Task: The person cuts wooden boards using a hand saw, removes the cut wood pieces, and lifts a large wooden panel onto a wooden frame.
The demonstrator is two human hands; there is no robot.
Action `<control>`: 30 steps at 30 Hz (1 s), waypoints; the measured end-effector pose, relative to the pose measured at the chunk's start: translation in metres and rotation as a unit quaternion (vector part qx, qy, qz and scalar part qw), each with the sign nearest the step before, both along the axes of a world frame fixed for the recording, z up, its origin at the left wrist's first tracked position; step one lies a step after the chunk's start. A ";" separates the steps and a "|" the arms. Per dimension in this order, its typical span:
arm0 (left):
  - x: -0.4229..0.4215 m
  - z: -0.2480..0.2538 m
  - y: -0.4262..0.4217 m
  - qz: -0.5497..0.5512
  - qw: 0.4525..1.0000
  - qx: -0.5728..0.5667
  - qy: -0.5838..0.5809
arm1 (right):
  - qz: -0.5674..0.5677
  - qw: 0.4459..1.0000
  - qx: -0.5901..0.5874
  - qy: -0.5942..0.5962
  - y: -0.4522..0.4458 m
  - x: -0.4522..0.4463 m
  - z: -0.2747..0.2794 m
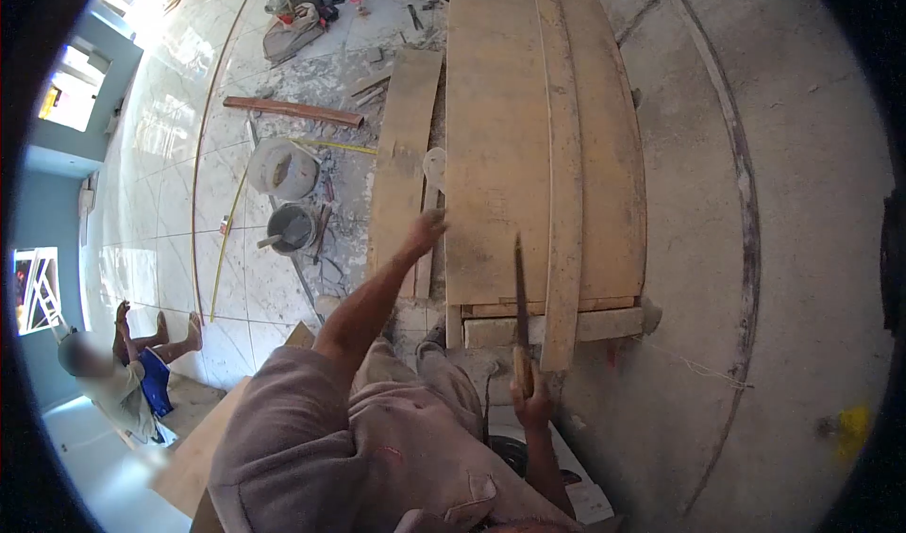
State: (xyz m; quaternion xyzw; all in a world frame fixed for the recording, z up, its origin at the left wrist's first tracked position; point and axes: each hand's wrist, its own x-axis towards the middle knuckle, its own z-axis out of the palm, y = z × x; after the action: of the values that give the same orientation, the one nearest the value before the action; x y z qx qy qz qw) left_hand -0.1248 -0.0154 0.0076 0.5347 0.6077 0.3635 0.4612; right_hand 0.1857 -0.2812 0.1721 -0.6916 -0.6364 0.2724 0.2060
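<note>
A handsaw [521, 292] points forward over the near end of a large wooden sheet [495, 108], its handle in my right hand [531, 401], which is closed around it. My left hand [430, 229] reaches to the left edge of the sheet; its fingers are too small and blurred to tell open from closed. A long narrow board [562, 156] lies lengthwise on the sheet, right of the saw, and sticks out past the near edge. Below that edge runs a short wooden piece [495, 333].
Left on the floor are a white bucket [283, 169], a dark bucket [293, 228], a reddish plank [293, 110], a yellow tape [223, 250] and a long board [401, 156]. Another person [118, 377] sits at the lower left. A concrete wall [812, 203] is on the right.
</note>
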 end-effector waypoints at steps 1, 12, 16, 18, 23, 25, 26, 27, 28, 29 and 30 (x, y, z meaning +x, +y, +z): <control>-0.021 -0.015 -0.015 0.049 0.996 -0.044 -0.062 | -0.043 0.998 -0.048 0.012 0.010 0.000 0.013; -0.111 0.051 -0.225 0.134 0.928 -0.346 -0.022 | -0.041 0.997 -0.031 -0.049 0.062 -0.012 -0.019; -0.121 0.016 -0.229 0.111 0.943 -0.310 0.043 | -0.057 0.979 -0.183 -0.073 0.068 -0.042 0.011; -0.149 -0.058 -0.222 -0.078 0.977 -0.148 0.135 | -0.065 0.990 -0.102 -0.078 0.056 -0.049 -0.010; -0.097 0.057 -0.102 -0.137 0.923 -0.338 -0.120 | -0.059 0.994 -0.071 -0.063 0.061 -0.103 0.014; -0.066 0.105 -0.080 -0.157 0.873 -0.386 -0.253 | -0.058 0.995 -0.057 -0.054 0.070 -0.126 0.018; -0.054 0.123 -0.075 -0.175 0.844 -0.412 -0.294 | -0.038 0.998 -0.036 -0.043 0.075 -0.139 0.021; -0.043 0.132 -0.073 -0.189 0.839 -0.419 -0.291 | -0.054 0.997 -0.039 -0.046 0.082 -0.151 0.029; -0.034 0.139 -0.073 -0.181 0.798 -0.468 -0.334 | -0.033 0.998 -0.052 -0.016 0.092 -0.162 0.039; -0.028 0.141 -0.073 -0.168 0.752 -0.515 -0.375 | -0.008 0.998 -0.064 0.015 0.098 -0.171 0.044; -0.024 0.137 -0.073 -0.174 0.749 -0.519 -0.373 | -0.016 0.998 -0.065 0.013 0.101 -0.179 0.042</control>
State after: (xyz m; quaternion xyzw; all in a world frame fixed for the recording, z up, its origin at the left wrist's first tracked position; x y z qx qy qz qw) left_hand -0.1486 -0.0885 0.1450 0.1312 0.3790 0.0757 0.9129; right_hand 0.0063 -0.1805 0.2141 -0.7103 -0.6032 0.3189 0.1730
